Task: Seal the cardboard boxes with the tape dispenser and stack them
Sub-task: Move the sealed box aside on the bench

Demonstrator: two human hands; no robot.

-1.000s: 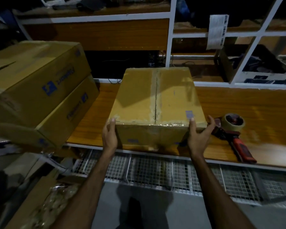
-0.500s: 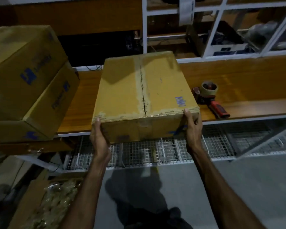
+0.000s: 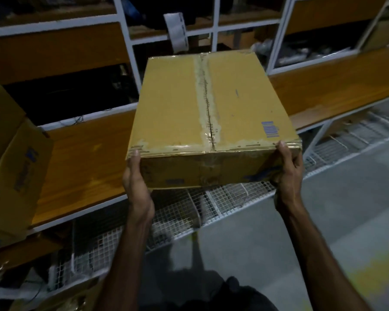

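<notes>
Scene dim overall, upper shelving nearly black. Brightest surface: top of tan taped cardboard box [image 3: 202, 104], lit from above. Glare streaks on its clear tape. Dark shadow on grey floor [image 3: 323, 221]. Wide-angle bending at edges; left stacked printed cartons [image 3: 11, 167] motion-blurred.

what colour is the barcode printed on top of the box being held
Blue stripes, near the right front corner of the box top: the barcode shows best in the head view.

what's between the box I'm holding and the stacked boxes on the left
In the head view, only bare wooden shelf top shows between the held box, gripped by the left hand and right hand, and the stacked boxes.
</notes>
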